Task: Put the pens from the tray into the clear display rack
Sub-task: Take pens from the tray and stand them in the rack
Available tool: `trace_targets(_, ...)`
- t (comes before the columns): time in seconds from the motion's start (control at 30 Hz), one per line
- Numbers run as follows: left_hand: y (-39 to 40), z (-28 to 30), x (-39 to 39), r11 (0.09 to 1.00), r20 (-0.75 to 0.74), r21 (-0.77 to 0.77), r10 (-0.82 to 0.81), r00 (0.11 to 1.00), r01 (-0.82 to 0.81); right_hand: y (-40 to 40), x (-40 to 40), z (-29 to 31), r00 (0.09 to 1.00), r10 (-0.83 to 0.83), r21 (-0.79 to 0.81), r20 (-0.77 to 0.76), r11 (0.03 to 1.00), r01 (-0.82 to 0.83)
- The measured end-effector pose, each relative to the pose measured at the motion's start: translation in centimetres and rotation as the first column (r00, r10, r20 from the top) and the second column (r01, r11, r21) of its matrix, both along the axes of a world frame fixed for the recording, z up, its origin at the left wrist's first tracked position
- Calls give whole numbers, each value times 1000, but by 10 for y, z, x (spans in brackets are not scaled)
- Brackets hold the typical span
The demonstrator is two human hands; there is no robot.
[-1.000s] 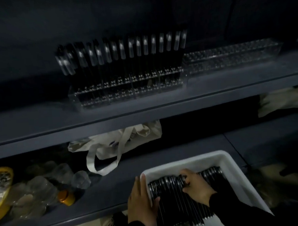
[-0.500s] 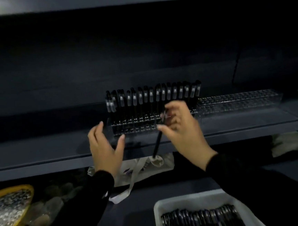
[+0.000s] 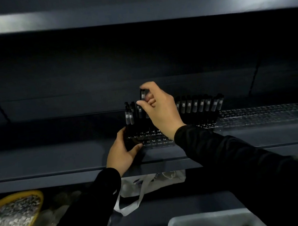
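Observation:
A clear display rack (image 3: 158, 142) stands on the dark shelf, with a row of black pens (image 3: 198, 106) upright in it. My right hand (image 3: 159, 110) pinches the cap end of one black pen (image 3: 142, 95) between thumb and fingers, upright above the rack's left part. My left hand (image 3: 122, 154) grips the rack's left front corner, thumb on its front face. The white tray (image 3: 183, 224) with more black pens lies at the bottom edge of the view, mostly cut off.
A second, empty clear rack (image 3: 260, 114) adjoins on the right. The shelf edge (image 3: 42, 178) runs across below the racks. On the lower shelf lie a white cloth bag (image 3: 150, 183) and, at far left, a yellow bowl (image 3: 18, 214) of small pieces.
My right hand rose from the tray with a pen and carried it up over the rack's left part. My left hand left the tray and took hold of the rack's corner. The view tilted upward.

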State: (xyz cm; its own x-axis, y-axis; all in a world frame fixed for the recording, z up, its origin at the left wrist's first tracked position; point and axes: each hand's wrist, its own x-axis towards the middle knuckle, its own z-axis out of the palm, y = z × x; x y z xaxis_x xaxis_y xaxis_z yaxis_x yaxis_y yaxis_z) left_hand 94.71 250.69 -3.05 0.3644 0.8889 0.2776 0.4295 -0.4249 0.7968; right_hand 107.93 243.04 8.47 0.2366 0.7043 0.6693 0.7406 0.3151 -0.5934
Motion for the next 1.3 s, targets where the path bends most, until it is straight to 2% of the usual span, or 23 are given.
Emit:
trace_targets(0.27,-1,-1,-1,1000,10,7,-13,1000,13,13,-11,-2,1000,15,4,19,1000,-15)
trace_targets(0.5,-3,2,-1,1000,-10,5,-2,1000,2,17,-10,-6,997,-37,-11,73,999,37)
trace_targets(0.67,-5,3,0,1000,-55,7,-8,998,9,12,-9,-25,992,7,-179,125,984,15)
trace_targets(0.83,-6,2,1,1000,-83,-1,13,996,-13,-10,1,-31,999,43,-277,10,960,-39)
trace_targets(0.9,-17,-4,0,995,-120,66,81,989,-74,-29,15,-41,999,11,-307,-44,951,-24)
trace_targets(1.0,-52,-34,0,948,-124,270,205,971,-166,-75,45,-75,993,-74,-343,-94,939,37)
trace_targets(1.07,-84,-71,-1,907,-157,396,224,962,-147,-110,68,-109,987,-135,-350,-88,932,96)
trace_targets(1.1,-100,-93,-1,905,-212,416,190,958,-88,-126,77,-128,983,-167,-373,-80,919,126)
trace_targets(1.17,-132,-135,1,938,-374,332,34,927,99,-154,89,-171,971,-221,-434,-91,886,162)
trace_targets(1.2,-146,-154,4,958,-448,221,-66,891,183,-166,92,-193,962,-255,-452,-103,873,183)
trace_targets(1.3,-173,-203,13,963,-591,-182,-268,761,197,-198,95,-258,923,-365,-566,-120,789,239)
